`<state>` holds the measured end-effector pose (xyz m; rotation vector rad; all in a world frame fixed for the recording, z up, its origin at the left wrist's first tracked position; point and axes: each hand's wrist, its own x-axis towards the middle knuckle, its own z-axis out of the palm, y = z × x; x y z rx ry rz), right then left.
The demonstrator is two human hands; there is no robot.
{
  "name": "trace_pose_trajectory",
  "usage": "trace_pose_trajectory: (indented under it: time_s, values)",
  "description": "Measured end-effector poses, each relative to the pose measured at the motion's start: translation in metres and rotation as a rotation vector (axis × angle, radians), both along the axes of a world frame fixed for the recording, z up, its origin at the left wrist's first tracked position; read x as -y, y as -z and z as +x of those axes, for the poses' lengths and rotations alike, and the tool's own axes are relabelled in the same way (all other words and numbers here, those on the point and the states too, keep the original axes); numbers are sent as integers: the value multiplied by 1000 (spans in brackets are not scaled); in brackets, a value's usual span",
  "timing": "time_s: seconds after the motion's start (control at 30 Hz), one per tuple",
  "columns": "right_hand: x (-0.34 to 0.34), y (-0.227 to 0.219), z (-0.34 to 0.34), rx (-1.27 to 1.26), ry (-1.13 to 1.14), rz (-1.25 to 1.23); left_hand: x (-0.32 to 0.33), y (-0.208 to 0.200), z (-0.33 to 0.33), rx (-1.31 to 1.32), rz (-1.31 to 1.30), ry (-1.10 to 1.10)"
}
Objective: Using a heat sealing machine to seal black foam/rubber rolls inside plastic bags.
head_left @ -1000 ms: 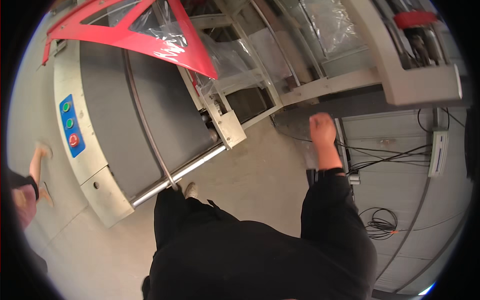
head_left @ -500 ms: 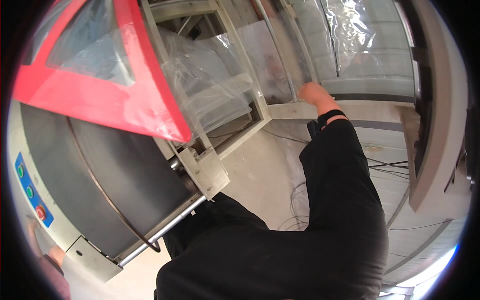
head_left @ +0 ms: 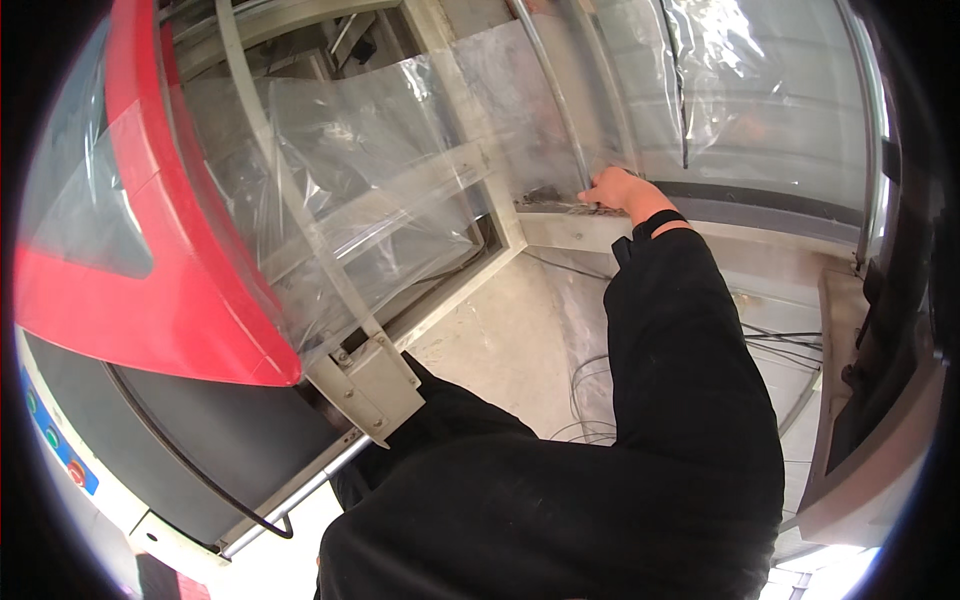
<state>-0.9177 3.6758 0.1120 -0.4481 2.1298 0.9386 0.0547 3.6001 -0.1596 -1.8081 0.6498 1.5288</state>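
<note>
My right hand (head_left: 622, 192) reaches far forward in a black sleeve with a dark band at the wrist. Its fingers are bent together at the lower end of a thin metal rod (head_left: 556, 95), just above a pale frame beam (head_left: 570, 230). What the fingertips grip is too small to make out. Clear plastic film (head_left: 375, 160) stretches across the machine frame to the left of the hand. More shiny film (head_left: 720, 70) hangs to the right of the rod. My left hand is out of view.
On the left stands a machine with a red windowed cover (head_left: 165, 310), a dark curved panel (head_left: 215, 440) and a blue button strip (head_left: 55, 435). A metal bracket (head_left: 370, 390) juts out near my leg. Loose cables (head_left: 585, 400) lie on the floor. A brownish frame part (head_left: 860, 440) rises at right.
The view has shifted, so the red cover sits lower and further left. My right hand stays by the rod's lower end, its fingers now lower against it. Another person's hand at lower left has left view.
</note>
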Motion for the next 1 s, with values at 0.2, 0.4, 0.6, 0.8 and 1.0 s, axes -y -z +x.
trace_pose_trajectory:
  time_s: [0.2, 0.4, 0.6, 0.8, 1.0]
  values:
    - [-4, -4, -6, 24, 65, -84, -36, 8, 1, -57, -28, -21]
    - [6, -19, 5, 52, 45, -125, -82, 29, 27, -97, -68, -61]
    - [14, -7, 14, 45, -198, -71, -122, 14, 28, -17, -322, -689]
    - [31, -28, 108, -442, -130, -95, -70, -59, 12, -330, -380, 825]
    - [30, -22, 237, -480, -305, -237, -16, -121, 69, 117, -412, -549]
